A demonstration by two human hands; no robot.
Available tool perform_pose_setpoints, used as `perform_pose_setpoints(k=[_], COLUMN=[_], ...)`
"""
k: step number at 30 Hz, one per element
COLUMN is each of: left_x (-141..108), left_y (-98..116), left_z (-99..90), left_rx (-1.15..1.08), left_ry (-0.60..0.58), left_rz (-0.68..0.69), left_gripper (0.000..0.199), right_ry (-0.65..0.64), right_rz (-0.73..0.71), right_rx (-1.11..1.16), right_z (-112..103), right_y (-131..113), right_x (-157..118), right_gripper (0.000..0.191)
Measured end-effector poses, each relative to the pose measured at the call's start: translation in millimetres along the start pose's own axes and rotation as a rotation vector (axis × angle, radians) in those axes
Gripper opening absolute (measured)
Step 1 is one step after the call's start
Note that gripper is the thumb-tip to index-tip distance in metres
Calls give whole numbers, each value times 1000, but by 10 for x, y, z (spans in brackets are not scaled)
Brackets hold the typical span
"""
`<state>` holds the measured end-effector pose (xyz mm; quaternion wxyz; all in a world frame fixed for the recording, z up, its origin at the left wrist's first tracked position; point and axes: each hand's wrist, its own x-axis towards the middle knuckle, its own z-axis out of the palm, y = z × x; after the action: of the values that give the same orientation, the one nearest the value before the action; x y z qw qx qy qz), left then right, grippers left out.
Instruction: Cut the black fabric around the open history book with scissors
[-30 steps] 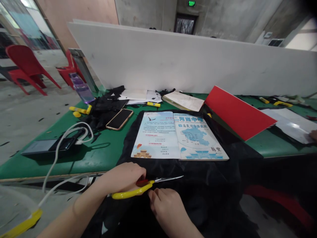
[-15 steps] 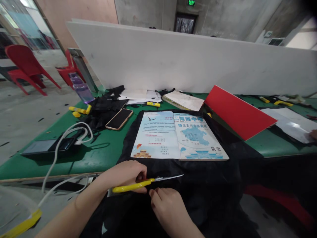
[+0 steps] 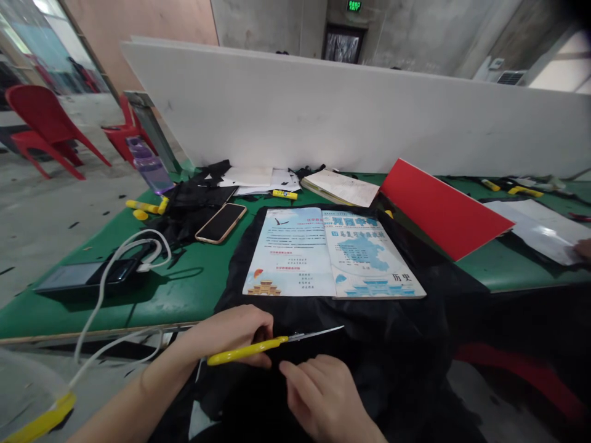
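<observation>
My left hand [image 3: 244, 332] is closed around a pair of scissors [image 3: 249, 351] with yellow handles, the narrow blades pointing right. Its fingertips are partly hidden behind the handle. Just right of and below it, my right hand [image 3: 325, 394] is closed, fingers curled and thumb toward the left hand. What it holds, if anything, is lost against the dark fabric. Black cloth [image 3: 369, 344] hangs over the table edge beneath both hands. On that cloth a book with a light blue cover [image 3: 369, 258] lies spread, cover side up, beyond the hands.
The green table [image 3: 184, 307] bears a phone [image 3: 221, 223], a power bank [image 3: 92, 277] with a white cable, black scraps [image 3: 198, 197], a glue stick [image 3: 285, 195] and a purple bottle [image 3: 150, 166]. A red folder [image 3: 443, 212] stands to the right. Another person's hand [image 3: 584, 249] shows at the right edge.
My right hand has drawn slightly down and right, away from the left hand. The scissors stay in my left hand, almost unmoved.
</observation>
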<state>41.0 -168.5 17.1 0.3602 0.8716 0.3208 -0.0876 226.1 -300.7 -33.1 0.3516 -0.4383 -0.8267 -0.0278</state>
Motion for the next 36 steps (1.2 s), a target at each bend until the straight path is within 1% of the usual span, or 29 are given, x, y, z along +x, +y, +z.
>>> perform_pose_setpoints(k=[1, 3, 4, 5, 7, 9, 11, 13, 20, 25, 27, 30, 32, 33, 35, 36], left_x=[-11, -31, -39, -45, -48, -47, -49, -59, -192, -382, -470, -584, -614, -609, -551, -501], left_y=[0, -4, -7, -11, -21, -32, -44, -60, -133, -122, -99, -94, -107, -108, -76, -38], left_z=[-6, -14, -15, -14, -3, 15, 35, 52, 79, 24, -17, -47, -21, 6, 82, 129], left_rx=[-3, -22, -37, -52, -83, -111, -133, -149, -104, -64, -101, -262, -393, -442, -529, -581], left_ry=[1, -10, -17, -22, -31, -38, -44, -53, -41, 19, 8, -65, -95, -89, -65, -57], left_rz=[6, 19, 23, 29, 36, 22, 14, 12, 7, -1, -25, -106, -128, -119, -80, -53], left_gripper=[27, 23, 20, 17, 12, 12, 13, 13, 12, 12, 11, 12, 10, 8, 6, 7], right_ry=[94, 265, 314, 329, 274, 198, 152, 138, 151, 127, 125, 125, 192, 255, 381, 412], right_rz=[7, 82, 136, 189, 277, 329, 354, 361, 359, 358, 368, 374, 384, 396, 433, 453], right_rx=[18, -1, -43, -103, -241, -350, -412, -449, -511, -478, -460, -400, -357, -335, -254, -179], right_z=[-64, -192, -251, -301, -373, -401, -395, -374, -363, -369, -372, -407, -450, -471, -492, -484], right_y=[44, 179, 267, 363, 558, 725, 839, 898, 919, 935, 945, 934, 872, 816, 650, 545], right_x=[-29, -96, -131, -164, -230, -294, -355, -402, -412, -405, -399, -366, -330, -311, -274, -256], right_gripper=[28, 31, 32, 34, 37, 36, 33, 31, 31, 32, 32, 32, 31, 29, 25, 22])
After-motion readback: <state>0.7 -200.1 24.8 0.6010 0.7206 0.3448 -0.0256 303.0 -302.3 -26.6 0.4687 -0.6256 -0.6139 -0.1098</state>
